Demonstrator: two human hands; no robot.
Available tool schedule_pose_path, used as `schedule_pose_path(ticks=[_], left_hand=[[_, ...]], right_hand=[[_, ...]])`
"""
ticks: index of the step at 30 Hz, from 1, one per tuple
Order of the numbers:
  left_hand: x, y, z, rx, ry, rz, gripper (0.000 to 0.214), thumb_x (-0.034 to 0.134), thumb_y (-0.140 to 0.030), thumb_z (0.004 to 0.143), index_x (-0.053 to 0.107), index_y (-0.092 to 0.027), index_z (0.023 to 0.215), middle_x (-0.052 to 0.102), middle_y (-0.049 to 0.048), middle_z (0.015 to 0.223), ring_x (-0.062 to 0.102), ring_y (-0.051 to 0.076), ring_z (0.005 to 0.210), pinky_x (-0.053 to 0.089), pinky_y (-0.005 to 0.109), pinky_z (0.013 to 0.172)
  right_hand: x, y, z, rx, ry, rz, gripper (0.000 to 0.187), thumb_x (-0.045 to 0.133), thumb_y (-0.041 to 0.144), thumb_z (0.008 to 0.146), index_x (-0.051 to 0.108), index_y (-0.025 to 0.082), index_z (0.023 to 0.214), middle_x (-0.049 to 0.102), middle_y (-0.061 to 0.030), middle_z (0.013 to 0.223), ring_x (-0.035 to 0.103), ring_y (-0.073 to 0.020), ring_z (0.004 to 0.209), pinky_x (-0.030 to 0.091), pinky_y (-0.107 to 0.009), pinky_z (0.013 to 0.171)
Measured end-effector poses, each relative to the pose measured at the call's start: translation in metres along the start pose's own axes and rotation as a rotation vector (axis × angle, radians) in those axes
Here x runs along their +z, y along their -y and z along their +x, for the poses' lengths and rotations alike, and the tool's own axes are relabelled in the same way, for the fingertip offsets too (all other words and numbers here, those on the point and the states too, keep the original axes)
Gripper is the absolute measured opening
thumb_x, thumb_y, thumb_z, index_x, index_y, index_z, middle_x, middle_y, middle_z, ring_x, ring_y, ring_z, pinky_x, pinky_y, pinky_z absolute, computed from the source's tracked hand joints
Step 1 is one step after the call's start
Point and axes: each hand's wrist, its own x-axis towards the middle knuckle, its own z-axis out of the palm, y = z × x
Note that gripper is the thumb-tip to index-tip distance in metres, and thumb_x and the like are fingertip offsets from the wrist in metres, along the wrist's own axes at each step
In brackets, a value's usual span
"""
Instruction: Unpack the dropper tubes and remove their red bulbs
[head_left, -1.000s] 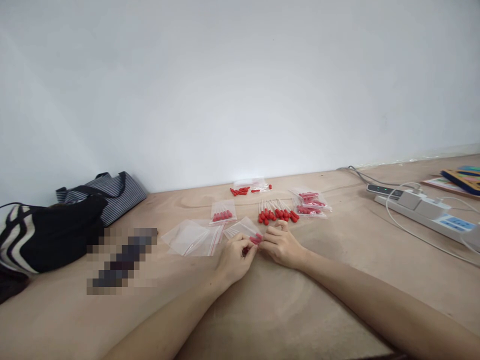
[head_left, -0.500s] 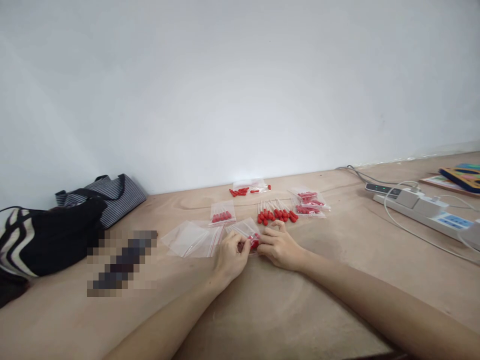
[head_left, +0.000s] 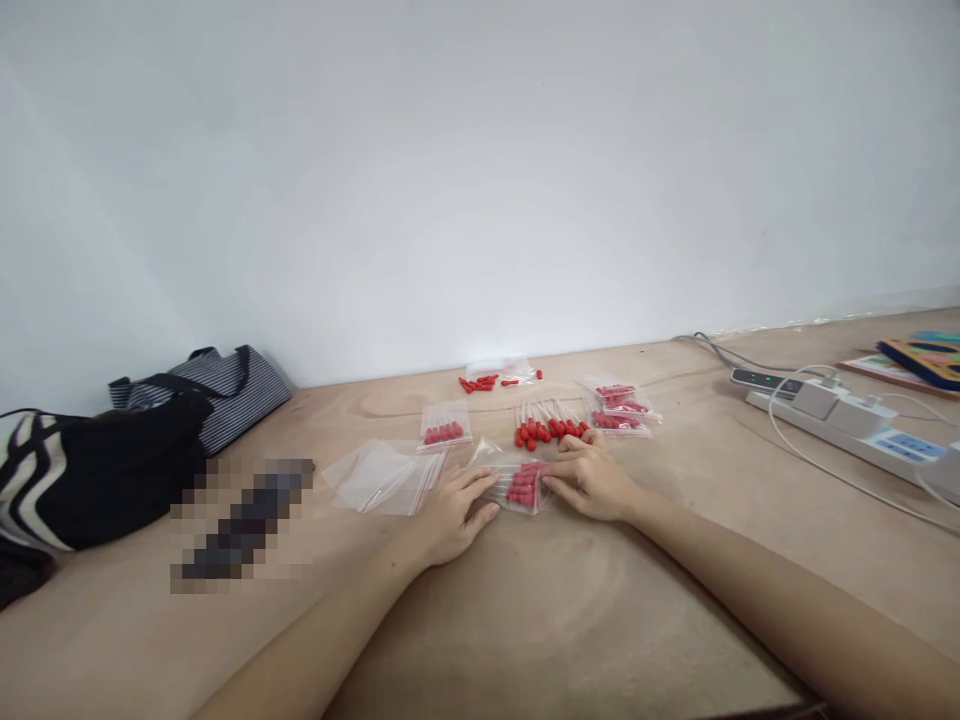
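Observation:
A clear zip bag (head_left: 523, 488) lies flat on the table between my hands, with several red-headed white sticks inside, their red heads toward the right. My left hand (head_left: 455, 515) rests at the bag's left end, fingers stretched out and thumb apart. At the bag's right edge, my right hand (head_left: 596, 478) touches it with loosely bent fingers and the thumb apart. Just behind, a loose row of red-headed sticks (head_left: 551, 425) fans out near my right fingers. Flat clear zip bags (head_left: 382, 478) overlap to the left of my left hand.
A filled zip bag (head_left: 445, 428) lies behind the flat bags; more filled bags (head_left: 619, 410) are stacked at right. Small red pieces (head_left: 478, 383) lie near the wall. A power strip (head_left: 847, 415) with cables is at right, a striped bag (head_left: 240, 395) and black cloth (head_left: 127, 470) at left.
My hands have moved apart, and the fingers of my left hand have straightened. The bag between them now lies flat and turned, with its sticks showing sideways.

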Motion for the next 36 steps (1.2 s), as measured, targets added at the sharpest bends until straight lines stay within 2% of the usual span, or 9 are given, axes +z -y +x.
schedule_pose_path(ticks=[4,7,11,14,19,24,29,33,36], left_hand=[[0.003,-0.009,-0.002,-0.004,-0.071,-0.029,0.028,0.045,-0.028,0.082,0.056,-0.019,0.106,0.061,0.007,0.098,0.054,0.019,0.092,0.043,0.035,0.081],[0.006,-0.009,-0.004,-0.023,-0.119,-0.065,0.024,0.049,-0.027,0.079,0.058,-0.019,0.1,0.062,0.0052,0.088,0.055,0.018,0.083,0.044,0.032,0.075],[0.009,-0.006,-0.005,-0.062,-0.176,-0.091,0.023,0.051,-0.026,0.077,0.058,-0.019,0.098,0.062,0.0044,0.085,0.055,0.017,0.08,0.044,0.031,0.072],[0.01,-0.005,-0.005,-0.079,-0.187,-0.091,0.021,0.051,-0.025,0.077,0.059,-0.019,0.096,0.062,0.004,0.084,0.055,0.017,0.081,0.044,0.031,0.073],[0.007,-0.007,-0.006,-0.083,-0.173,-0.109,0.02,0.051,-0.024,0.077,0.06,-0.019,0.094,0.062,0.0039,0.086,0.055,0.017,0.081,0.044,0.031,0.073],[0.003,-0.006,-0.006,-0.088,-0.147,-0.108,0.02,0.05,-0.025,0.077,0.06,-0.018,0.094,0.062,0.0037,0.083,0.055,0.016,0.077,0.044,0.03,0.071],[0.002,-0.006,-0.006,-0.085,-0.136,-0.12,0.019,0.05,-0.025,0.077,0.06,-0.018,0.092,0.062,0.0043,0.084,0.054,0.016,0.076,0.043,0.03,0.07],[0.0,-0.007,-0.005,-0.096,-0.127,-0.12,0.019,0.051,-0.025,0.077,0.061,-0.018,0.092,0.062,0.0044,0.082,0.054,0.017,0.076,0.043,0.03,0.07],[-0.002,-0.007,-0.006,-0.108,-0.115,-0.136,0.019,0.051,-0.025,0.077,0.061,-0.017,0.092,0.062,0.0043,0.082,0.055,0.017,0.077,0.043,0.03,0.071]], right_hand=[[0.006,0.0,0.002,0.173,0.011,0.11,0.022,0.043,0.031,0.083,0.065,0.029,0.084,0.065,-0.0007,0.074,0.046,-0.0182,0.079,0.022,-0.036,0.076],[0.008,0.0,0.003,0.227,0.049,0.217,0.024,0.043,0.037,0.083,0.065,0.031,0.087,0.066,0.0004,0.077,0.048,-0.0195,0.081,0.024,-0.038,0.079],[0.008,-0.001,0.005,0.189,0.105,0.341,0.026,0.046,0.043,0.081,0.063,0.031,0.095,0.066,0.0001,0.085,0.05,-0.0216,0.087,0.021,-0.043,0.086],[0.009,-0.002,0.005,0.165,0.123,0.387,0.029,0.055,0.047,0.073,0.062,0.03,0.096,0.065,-0.0007,0.093,0.049,-0.0234,0.091,0.02,-0.045,0.087],[0.016,0.001,0.007,0.247,0.064,0.364,0.035,0.066,0.048,0.061,0.062,0.025,0.087,0.062,0.0001,0.08,0.05,-0.0201,0.082,0.026,-0.04,0.082],[0.021,0.005,0.009,0.221,0.052,0.369,0.039,0.064,0.048,0.064,0.058,0.023,0.092,0.061,-0.0012,0.083,0.05,-0.0186,0.082,0.025,-0.039,0.082],[0.02,0.008,0.009,0.174,0.054,0.34,0.027,0.065,0.043,0.066,0.059,0.023,0.082,0.06,-0.0006,0.092,0.049,-0.0191,0.09,0.023,-0.037,0.083],[0.02,0.01,0.009,0.15,0.034,0.283,0.022,0.063,0.04,0.069,0.061,0.024,0.084,0.061,-0.0002,0.089,0.051,-0.018,0.087,0.023,-0.036,0.081],[0.019,0.012,0.011,0.15,0.031,0.3,0.015,0.063,0.036,0.069,0.063,0.023,0.078,0.062,0.0014,0.079,0.053,-0.0167,0.083,0.024,-0.036,0.082]])
